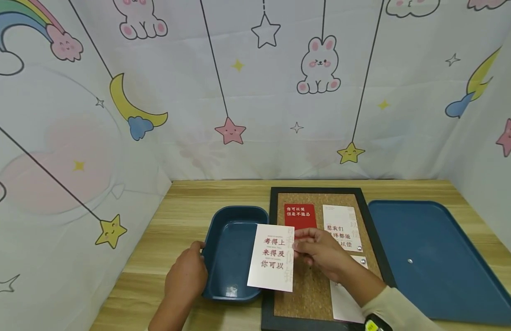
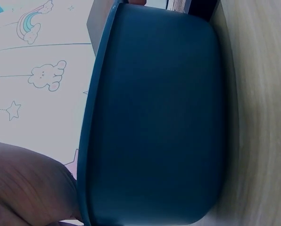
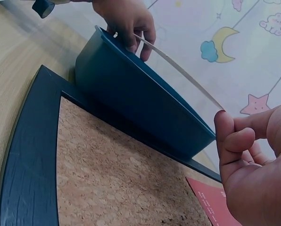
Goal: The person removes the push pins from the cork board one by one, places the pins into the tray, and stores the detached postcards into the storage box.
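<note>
My right hand pinches the right edge of a white card printed with red Chinese characters. The card hangs above the right rim of a deep blue plastic bin and the edge of a framed cork board. In the right wrist view the card shows edge-on, thumb and fingers of the right hand at its near end. My left hand holds the bin's left rim, its fingers hooked over the edge. The left wrist view shows mostly the bin's outer wall.
On the cork board lie a red card, an upper white card and a lower white card, the white ones with silver pins. A flat blue tray lies to the right, one small silver pin on it. A patterned curtain stands behind.
</note>
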Motion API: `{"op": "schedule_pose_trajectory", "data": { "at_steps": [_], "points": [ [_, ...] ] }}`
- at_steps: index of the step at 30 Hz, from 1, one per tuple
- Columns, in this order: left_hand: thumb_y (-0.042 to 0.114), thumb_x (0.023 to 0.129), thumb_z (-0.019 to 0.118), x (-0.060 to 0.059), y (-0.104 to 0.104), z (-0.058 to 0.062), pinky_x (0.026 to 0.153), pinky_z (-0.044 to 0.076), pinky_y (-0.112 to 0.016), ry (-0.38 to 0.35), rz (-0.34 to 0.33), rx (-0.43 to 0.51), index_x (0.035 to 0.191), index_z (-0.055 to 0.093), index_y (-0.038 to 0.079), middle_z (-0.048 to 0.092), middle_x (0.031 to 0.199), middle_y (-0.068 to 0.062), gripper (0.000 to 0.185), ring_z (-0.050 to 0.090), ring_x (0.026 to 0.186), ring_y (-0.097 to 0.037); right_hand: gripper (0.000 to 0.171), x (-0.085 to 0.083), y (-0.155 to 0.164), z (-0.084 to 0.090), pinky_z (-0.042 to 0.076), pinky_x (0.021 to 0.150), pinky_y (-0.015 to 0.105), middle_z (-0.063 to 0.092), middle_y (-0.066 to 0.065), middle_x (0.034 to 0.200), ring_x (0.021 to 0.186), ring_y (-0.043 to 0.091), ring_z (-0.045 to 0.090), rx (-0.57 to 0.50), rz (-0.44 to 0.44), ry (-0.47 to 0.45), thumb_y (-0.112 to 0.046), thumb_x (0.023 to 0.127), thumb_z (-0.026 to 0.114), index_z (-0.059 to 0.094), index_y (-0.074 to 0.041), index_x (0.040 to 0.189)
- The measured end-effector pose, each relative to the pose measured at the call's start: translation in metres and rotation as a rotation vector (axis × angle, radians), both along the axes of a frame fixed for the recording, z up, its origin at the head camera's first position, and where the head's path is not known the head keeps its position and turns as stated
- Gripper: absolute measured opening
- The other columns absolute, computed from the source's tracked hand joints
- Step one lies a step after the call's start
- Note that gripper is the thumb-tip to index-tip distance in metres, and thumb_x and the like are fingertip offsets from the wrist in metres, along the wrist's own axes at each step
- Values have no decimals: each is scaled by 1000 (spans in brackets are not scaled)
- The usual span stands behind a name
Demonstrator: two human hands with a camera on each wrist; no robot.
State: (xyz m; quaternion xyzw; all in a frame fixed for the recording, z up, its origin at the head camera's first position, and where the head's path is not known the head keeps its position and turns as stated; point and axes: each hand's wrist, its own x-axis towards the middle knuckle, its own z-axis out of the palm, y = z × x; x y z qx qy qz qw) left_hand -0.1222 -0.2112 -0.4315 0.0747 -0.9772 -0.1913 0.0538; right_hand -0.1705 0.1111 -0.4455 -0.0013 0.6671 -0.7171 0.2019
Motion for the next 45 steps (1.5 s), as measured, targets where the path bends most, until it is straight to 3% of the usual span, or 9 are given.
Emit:
{"op": "schedule_pose_trajectory", "data": {
  "at_steps": [45],
  "points": [
    [2, 98, 59, 1, 2, 2, 66, 54, -53, 2, 0, -9, 126, 63, 2, 70, 97, -17, 28, 70, 84, -38, 36, -3, -31, -1, 43, 55, 22, 68, 13, 96, 76, 16, 65, -61, 5, 8, -1, 96, 66, 52, 8, 127]
  ]
}}
